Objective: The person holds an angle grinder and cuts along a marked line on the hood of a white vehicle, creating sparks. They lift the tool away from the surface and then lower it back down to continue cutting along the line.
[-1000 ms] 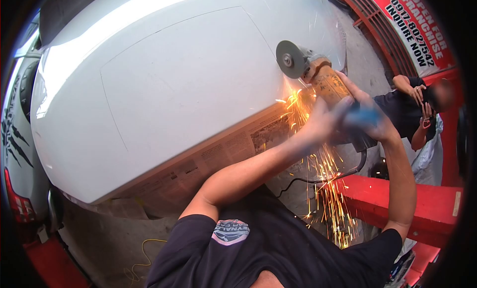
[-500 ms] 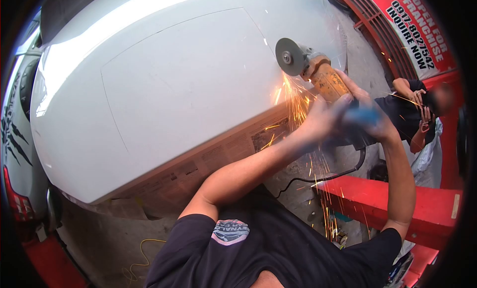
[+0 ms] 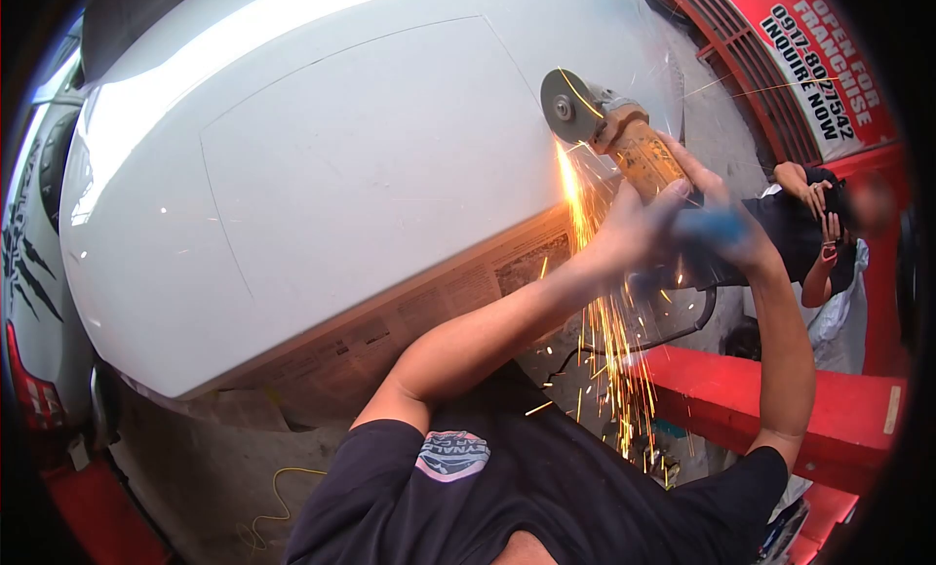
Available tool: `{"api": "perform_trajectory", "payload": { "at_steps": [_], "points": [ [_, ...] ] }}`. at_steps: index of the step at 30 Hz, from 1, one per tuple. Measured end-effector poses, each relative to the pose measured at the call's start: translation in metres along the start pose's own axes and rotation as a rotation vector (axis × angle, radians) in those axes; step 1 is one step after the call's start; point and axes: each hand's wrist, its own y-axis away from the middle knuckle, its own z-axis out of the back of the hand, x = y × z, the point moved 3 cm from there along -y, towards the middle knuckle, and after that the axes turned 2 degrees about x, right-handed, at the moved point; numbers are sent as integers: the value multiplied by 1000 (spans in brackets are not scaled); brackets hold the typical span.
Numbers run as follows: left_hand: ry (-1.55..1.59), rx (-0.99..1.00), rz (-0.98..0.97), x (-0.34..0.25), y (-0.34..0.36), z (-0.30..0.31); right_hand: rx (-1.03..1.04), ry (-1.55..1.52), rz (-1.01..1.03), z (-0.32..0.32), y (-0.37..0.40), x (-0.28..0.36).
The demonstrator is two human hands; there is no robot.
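An orange angle grinder (image 3: 647, 160) is gripped between both hands, its grey cutting disc (image 3: 564, 107) up at the right part of the white car panel (image 3: 370, 165). My left hand (image 3: 629, 226) wraps the near side of the grinder's body, partly blurred. On the far side, my right hand (image 3: 717, 209) holds the body too, near a blurred blue patch. Bright sparks (image 3: 575, 190) stream down from the disc's lower edge. A thin drawn outline (image 3: 208, 175) runs across the panel, and brown masking paper (image 3: 409, 311) covers its near edge.
A red beam (image 3: 741, 389) crosses at the lower right, with a dark cable (image 3: 663, 343) beside it. At the right stands another person (image 3: 780, 224), both hands raised around a dark object. A yellow hose (image 3: 278, 502) lies on the floor; another vehicle (image 3: 34, 263) is at far left.
The spark stream has become denser and brighter, and reaches further down. The grinder and my hands have hardly moved. The other person's hands have shifted slightly.
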Motion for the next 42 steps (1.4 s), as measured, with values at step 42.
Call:
{"api": "perform_trajectory", "payload": {
  "at_steps": [42],
  "points": [
    [-49, -39, -24, -11, -6, 9, -3, 20, 55, 2, -15, -1]
  ]
}}
